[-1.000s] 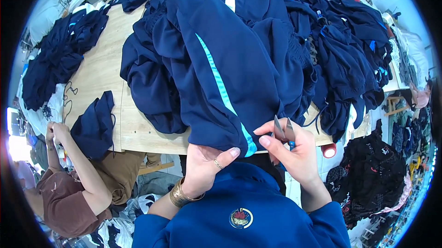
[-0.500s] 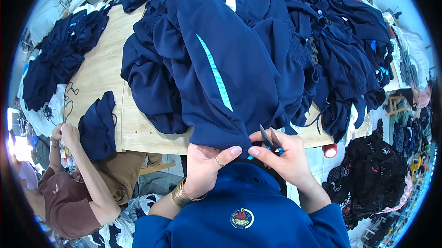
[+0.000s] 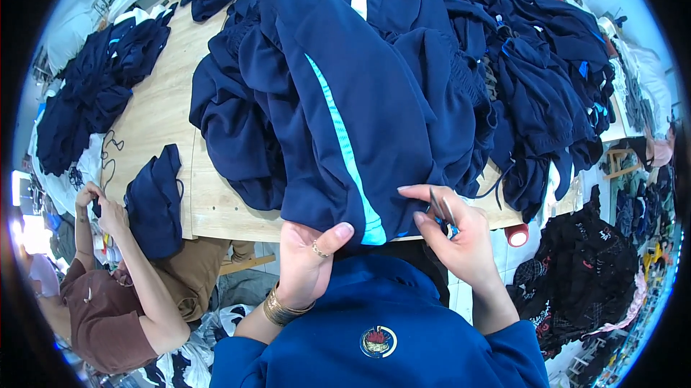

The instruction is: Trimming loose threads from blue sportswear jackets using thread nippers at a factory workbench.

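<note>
At the near edge of the desk (image 3: 237,226), my left hand (image 3: 308,257) pinches the navy garment (image 3: 381,122); my right hand (image 3: 462,240) cradles snips (image 3: 436,202), tips best kept clear of the turquoise stripe (image 3: 341,137).

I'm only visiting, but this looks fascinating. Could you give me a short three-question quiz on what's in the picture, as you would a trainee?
1. Which of the person's hands holds the small metal snips with pointed blades?

2. True or false: on the dark navy fabric garment in front of the person, the long turquoise stripe looks wider at the end nearest the person.

3. Fill in the missing word: wide ____-coloured wrist jewellery circles the wrist of the left hand.

Key
1. The right hand.
2. True.
3. Gold.
</note>
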Tool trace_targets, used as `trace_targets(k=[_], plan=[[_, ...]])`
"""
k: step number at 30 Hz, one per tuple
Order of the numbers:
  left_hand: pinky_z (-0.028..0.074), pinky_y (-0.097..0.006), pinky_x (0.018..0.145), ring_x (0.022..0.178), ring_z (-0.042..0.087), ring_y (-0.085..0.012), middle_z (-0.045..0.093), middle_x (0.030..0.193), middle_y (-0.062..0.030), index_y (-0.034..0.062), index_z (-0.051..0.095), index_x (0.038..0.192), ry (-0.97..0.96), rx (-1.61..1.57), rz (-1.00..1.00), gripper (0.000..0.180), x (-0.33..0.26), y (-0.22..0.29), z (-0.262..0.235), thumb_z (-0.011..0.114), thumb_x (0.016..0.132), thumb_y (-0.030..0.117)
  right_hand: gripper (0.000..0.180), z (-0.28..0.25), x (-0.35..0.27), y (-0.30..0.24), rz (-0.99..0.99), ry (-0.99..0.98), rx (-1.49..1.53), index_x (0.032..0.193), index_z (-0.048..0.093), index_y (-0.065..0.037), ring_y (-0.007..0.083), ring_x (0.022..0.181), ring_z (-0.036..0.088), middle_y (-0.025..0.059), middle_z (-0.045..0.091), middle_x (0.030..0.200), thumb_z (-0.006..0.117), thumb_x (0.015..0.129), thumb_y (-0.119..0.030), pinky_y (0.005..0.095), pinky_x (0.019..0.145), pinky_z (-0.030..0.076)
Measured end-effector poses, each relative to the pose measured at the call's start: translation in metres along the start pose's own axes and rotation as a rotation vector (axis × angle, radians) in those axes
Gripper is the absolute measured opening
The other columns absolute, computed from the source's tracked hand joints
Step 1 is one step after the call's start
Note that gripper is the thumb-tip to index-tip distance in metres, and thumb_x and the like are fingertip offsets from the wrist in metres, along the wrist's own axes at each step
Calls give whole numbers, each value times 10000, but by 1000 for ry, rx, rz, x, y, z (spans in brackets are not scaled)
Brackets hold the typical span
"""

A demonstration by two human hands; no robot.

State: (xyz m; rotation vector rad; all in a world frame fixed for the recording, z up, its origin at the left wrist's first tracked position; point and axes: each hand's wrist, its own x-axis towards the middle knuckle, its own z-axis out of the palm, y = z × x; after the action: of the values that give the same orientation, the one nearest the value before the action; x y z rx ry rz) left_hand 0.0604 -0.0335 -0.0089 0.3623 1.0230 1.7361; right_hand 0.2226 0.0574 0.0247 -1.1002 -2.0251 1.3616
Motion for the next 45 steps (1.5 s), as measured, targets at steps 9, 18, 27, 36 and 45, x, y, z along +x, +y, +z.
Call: trace_targets(k=[9, 18, 27, 36, 45], plan=[[356, -335, 949, 1070, 477, -201, 481, 1138, -112, 5, 352, 1176, 25, 100, 102, 573, 1, 10, -14, 642, 691, -86, 159, 13, 2, 24, -222, 240, 110, 857, 634, -20, 89, 514, 538, 52, 623, 692, 613, 702, 7, 202, 490, 405], [375, -327, 926, 1040, 493, -199, 498, 1114, -115, 4, 384, 1132, 100, 101, 77, 488, 2, 6, -16, 622, 712, -63, 163, 13, -2, 28, -449, 452, -54, 744, 632, -16, 84, 441, 443, 42, 606, 626, 643, 611, 77, 200, 432, 332], [393, -311, 898, 1002, 502, -180, 509, 1053, -91, 24, 409, 1072, 67, 58, 14, 432, 7, 3, -12, 627, 708, -61, 269, -2, 8, 12, -216, 53, -158, 958, 602, -40, 131, 570, 545, 106, 621, 778, 628, 694, 4, 206, 524, 406], [424, -281, 845, 899, 536, -152, 553, 956, -79, 16, 465, 985, 28, 26, -37, 374, 6, 4, -5, 664, 679, -66, 122, 3, -12, -14, -37, -186, 260, 927, 498, 8, 108, 657, 605, 90, 630, 807, 529, 854, -86, 221, 601, 476], [453, -273, 801, 864, 561, -150, 575, 942, -97, -10, 476, 996, 21, 34, 12, 360, 3, 6, 4, 656, 690, -66, 156, 18, -7, -9, 80, -355, 140, 858, 502, -33, 133, 503, 566, 82, 583, 644, 522, 872, -187, 208, 428, 386]])
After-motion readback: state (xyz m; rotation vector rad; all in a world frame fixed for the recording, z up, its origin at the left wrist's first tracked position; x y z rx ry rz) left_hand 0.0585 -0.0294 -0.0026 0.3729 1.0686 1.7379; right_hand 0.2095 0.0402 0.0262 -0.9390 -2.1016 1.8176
